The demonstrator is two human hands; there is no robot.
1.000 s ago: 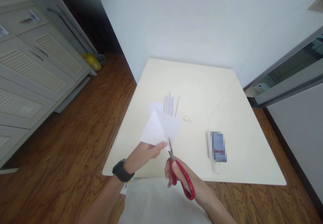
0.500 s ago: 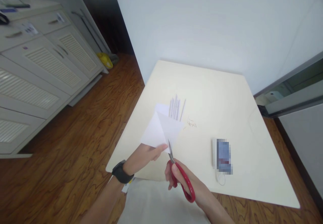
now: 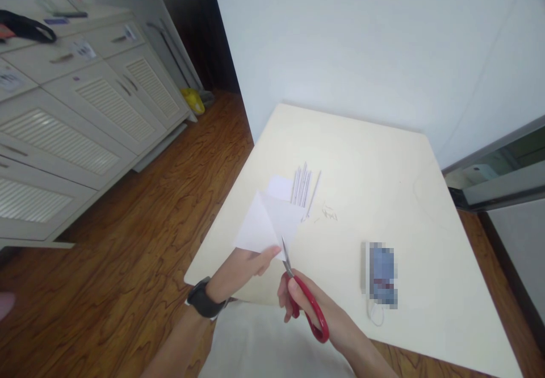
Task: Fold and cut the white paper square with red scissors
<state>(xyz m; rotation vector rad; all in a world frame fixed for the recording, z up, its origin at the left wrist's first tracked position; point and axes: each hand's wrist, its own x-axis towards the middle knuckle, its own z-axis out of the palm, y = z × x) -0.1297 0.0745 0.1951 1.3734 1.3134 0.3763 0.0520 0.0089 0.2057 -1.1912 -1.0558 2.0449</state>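
Note:
A creased sheet of white paper (image 3: 258, 222) is pinched at its near edge by my left hand (image 3: 251, 264), thumb on top. Red-handled scissors (image 3: 313, 304) are in my right hand (image 3: 315, 295), fingers through the loops. Their metal blades point away from me and lie at the paper's near corner, close to my left thumb. Whether the blades are parted is hard to make out. Beyond the held sheet, another piece of white paper (image 3: 279, 186) lies on the table, partly covered. Beside it is a row of several thin, pale sticks (image 3: 302, 185), one set apart.
Small loose rubber bands or scraps (image 3: 328, 212) lie right of the sticks on the cream table (image 3: 366, 168). Farther right sits a box (image 3: 382, 276), its top pixelated, with a thin loop beside it. A white wall (image 3: 340, 43) borders the far edge; cabinets (image 3: 106, 94) stand left.
The head view has shifted slightly left, so the table and cabinets appear farther right. The held paper has moved a little left relative to the sticks. Both hands keep their holds.

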